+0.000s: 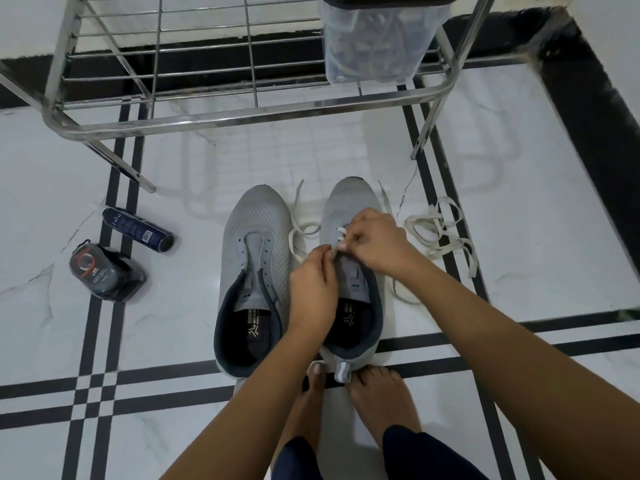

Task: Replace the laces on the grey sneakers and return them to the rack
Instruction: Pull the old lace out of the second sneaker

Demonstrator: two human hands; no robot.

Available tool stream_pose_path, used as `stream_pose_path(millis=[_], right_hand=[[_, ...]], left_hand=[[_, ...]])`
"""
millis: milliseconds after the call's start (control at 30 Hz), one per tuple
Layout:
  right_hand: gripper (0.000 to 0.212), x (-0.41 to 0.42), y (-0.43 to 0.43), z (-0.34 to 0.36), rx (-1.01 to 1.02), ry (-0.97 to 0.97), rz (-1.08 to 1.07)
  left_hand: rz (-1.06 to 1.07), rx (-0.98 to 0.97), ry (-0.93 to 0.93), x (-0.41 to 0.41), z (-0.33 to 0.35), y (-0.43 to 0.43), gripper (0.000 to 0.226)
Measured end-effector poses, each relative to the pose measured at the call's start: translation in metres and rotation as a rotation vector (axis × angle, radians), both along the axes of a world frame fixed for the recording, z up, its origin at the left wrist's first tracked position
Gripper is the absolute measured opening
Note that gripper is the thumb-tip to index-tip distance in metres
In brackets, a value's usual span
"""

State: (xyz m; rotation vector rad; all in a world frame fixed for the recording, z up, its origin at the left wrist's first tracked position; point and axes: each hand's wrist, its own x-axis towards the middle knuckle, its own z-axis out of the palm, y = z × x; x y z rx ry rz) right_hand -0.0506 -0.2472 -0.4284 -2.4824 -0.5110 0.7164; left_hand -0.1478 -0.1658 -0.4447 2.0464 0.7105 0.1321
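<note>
Grey sneakers (pixel 256 230), toes twd rack (pixel 242 114)

Print on the sneaker insoles (pixel 254 329) and the spray can (pixel 138 230) is unreadably blurred.

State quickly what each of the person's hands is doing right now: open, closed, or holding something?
Left hand: closed, pinching the white lace at the eyelets of the sneaker.
Right hand: closed, pinching the same lace.

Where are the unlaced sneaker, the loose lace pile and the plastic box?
unlaced sneaker (pixel 254 233): head view, toe mesh.
loose lace pile (pixel 437 233): head view, tangled loops.
plastic box (pixel 377 43): head view, clear wall.
</note>
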Motion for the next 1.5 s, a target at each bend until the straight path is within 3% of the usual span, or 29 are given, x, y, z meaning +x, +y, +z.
stream_pose_path(millis=[67,100,133,167,267,333,433,500,567,667,700,733,767,833,900,933,1000,1067,1200,1267,1300,1333,1400,1467,1500], right_hand=[[0.017,0.007,-0.012,0.013,0.581,0.458,-0.525],[0.023,0.010,-0.022,0.017,0.799,0.618,-0.687],[0.028,0.011,-0.029,0.019,0.893,0.688,-0.731],[0.028,0.013,-0.033,0.020,0.825,0.654,-0.674],[0.017,0.008,-0.020,0.019,0.140,0.285,-0.095],[0.026,0.004,-0.002,0.013,-0.210,0.043,0.243],[0.015,-0.001,0.016,0.002,-0.376,-0.237,0.401],[0.012,0.000,0.013,-0.001,-0.371,-0.242,0.368],[0.009,0.003,0.002,0.001,-0.079,0.004,0.093],[0.016,0.010,-0.016,0.017,0.796,0.691,-0.606],[0.020,0.011,-0.021,0.016,0.954,0.802,-0.716],[0.021,0.012,-0.023,0.016,0.969,0.812,-0.740],[0.020,0.014,-0.021,0.013,0.830,0.690,-0.661],[0.016,0.013,-0.014,0.008,0.286,0.291,-0.199],[0.022,0.008,-0.002,0.000,-0.141,0.042,0.242],[0.020,0.006,0.004,-0.001,-0.284,-0.031,0.369],[0.009,0.004,0.013,0.001,-0.385,-0.123,0.456],[0.025,0.010,0.010,0.004,-0.206,0.014,0.327],[0.019,0.018,-0.012,0.017,0.767,0.696,-0.523],[0.023,0.020,-0.016,0.021,1.013,0.832,-0.707],[0.021,0.021,-0.015,0.021,0.930,0.741,-0.675],[0.019,0.022,-0.013,0.020,0.683,0.534,-0.516],[0.023,0.019,-0.006,0.012,0.086,0.086,-0.004],[0.028,0.013,0.004,0.001,-0.270,-0.107,0.328],[0.029,0.010,0.008,-0.001,-0.341,-0.163,0.397]], left_hand=[[0.021,-0.019,0.005,-0.001,-0.001,0.003,0.030],[0.031,-0.026,0.006,-0.001,-0.002,0.004,0.030],[0.044,-0.030,0.005,-0.001,-0.002,0.004,0.030],[0.054,-0.034,0.010,0.000,-0.003,0.003,0.030],[0.060,-0.042,0.016,0.002,-0.004,0.002,0.029],[0.054,-0.051,0.014,0.003,-0.004,0.003,0.028],[0.036,-0.054,0.007,0.004,-0.006,0.004,0.028],[0.029,-0.055,0.008,0.003,-0.006,0.004,0.029],[0.035,-0.057,0.016,0.004,-0.006,0.006,0.029],[0.042,-0.044,0.015,0.005,-0.007,0.007,0.029],[0.047,-0.042,0.010,0.005,-0.006,0.006,0.029],[0.051,-0.044,0.007,0.006,-0.006,0.005,0.029],[0.055,-0.047,0.006,0.007,-0.007,0.004,0.029],[0.058,-0.050,0.010,0.007,-0.007,0.003,0.029],[0.055,-0.063,0.017,0.009,-0.007,0.003,0.028],[0.057,-0.069,0.016,0.009,-0.008,0.003,0.028],[0.059,-0.061,0.016,0.009,-0.008,0.003,0.028],[0.056,-0.055,0.022,0.007,-0.009,0.004,0.027],[0.058,-0.055,0.018,0.005,-0.009,0.006,0.028],[0.062,-0.056,0.018,0.007,-0.010,0.005,0.028],[0.068,-0.058,0.021,0.007,-0.010,0.005,0.028],[0.073,-0.059,0.021,0.007,-0.010,0.005,0.028],[0.076,-0.053,0.017,0.007,-0.010,0.004,0.028],[0.068,-0.048,0.013,0.008,-0.011,0.004,0.027],[0.065,-0.045,0.012,0.007,-0.011,0.004,0.026]])
